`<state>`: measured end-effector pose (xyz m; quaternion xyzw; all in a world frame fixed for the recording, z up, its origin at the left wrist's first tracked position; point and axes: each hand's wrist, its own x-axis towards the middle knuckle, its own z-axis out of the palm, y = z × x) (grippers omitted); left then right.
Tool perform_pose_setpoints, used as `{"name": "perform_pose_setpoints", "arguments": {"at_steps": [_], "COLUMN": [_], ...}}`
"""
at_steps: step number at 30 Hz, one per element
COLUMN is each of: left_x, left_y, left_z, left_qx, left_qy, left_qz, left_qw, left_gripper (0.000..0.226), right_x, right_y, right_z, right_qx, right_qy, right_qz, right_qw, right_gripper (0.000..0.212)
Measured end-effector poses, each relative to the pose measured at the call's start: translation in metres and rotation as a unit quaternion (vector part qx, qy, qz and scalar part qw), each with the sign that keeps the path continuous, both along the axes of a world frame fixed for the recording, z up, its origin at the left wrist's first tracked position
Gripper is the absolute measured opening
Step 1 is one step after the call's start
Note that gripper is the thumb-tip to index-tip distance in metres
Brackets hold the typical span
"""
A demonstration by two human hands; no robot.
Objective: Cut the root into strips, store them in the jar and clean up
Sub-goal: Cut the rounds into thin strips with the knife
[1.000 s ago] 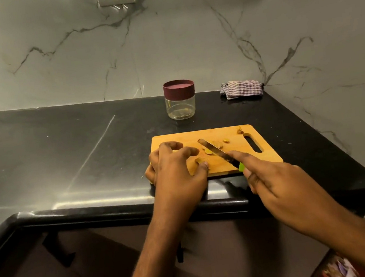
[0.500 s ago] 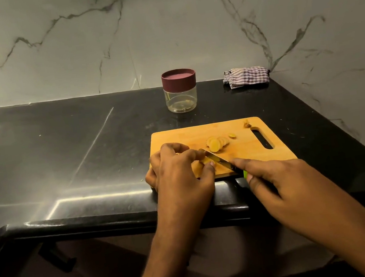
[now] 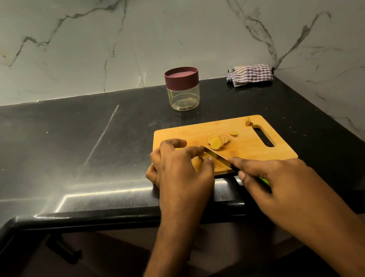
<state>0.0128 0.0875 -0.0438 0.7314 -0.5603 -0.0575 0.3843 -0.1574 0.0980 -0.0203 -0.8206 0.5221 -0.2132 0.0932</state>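
Note:
A wooden cutting board (image 3: 244, 150) lies at the counter's front edge. My left hand (image 3: 178, 169) pinches a small piece of yellow root (image 3: 204, 158) near the board's front left corner. My right hand (image 3: 284, 182) grips a knife (image 3: 216, 155) by its green handle, forefinger along the blade's back, the blade lying beside my left fingertips. A fan of cut root slices (image 3: 218, 141) rests mid-board, with one small slice (image 3: 234, 133) and a scrap (image 3: 248, 123) further right. The clear jar (image 3: 184, 95) with its maroon lid on stands behind the board.
A checked cloth (image 3: 250, 74) lies folded in the back right corner against the marble wall. The black counter (image 3: 60, 141) stretches wide to the left. Its rounded front edge runs just below the board, with dark cabinets underneath.
The knife blade has drawn back from the slices to my left fingertips at the root piece. The camera has tilted down, so the wall sockets left the view.

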Motion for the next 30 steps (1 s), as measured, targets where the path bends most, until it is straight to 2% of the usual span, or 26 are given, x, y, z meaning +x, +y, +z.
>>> {"name": "perform_pose_setpoints", "arguments": {"at_steps": [11,20,27,30], "left_x": [0.003,0.001,0.001,0.002], "left_y": [-0.005,-0.002,0.002,0.002], "left_z": [-0.001,-0.002,-0.002,-0.003], "left_qx": [0.003,-0.013,-0.014,-0.049], "left_qy": [0.017,-0.001,-0.006,0.015], "left_qz": [-0.002,0.015,0.003,-0.003], "left_qw": [1.0,1.0,1.0,0.999], "left_gripper": [0.021,0.022,0.05,0.048], "right_x": [0.003,-0.013,-0.013,-0.009], "right_y": [-0.012,-0.005,-0.018,-0.022], "right_z": [0.002,0.0,-0.003,-0.004], "right_qx": [0.012,0.033,-0.016,-0.047], "right_qy": [0.009,0.014,0.063,0.077], "right_qz": [0.012,0.023,0.025,0.043], "right_qw": [1.0,0.999,0.998,0.995], "right_gripper": [0.036,0.035,0.04,0.043]}}
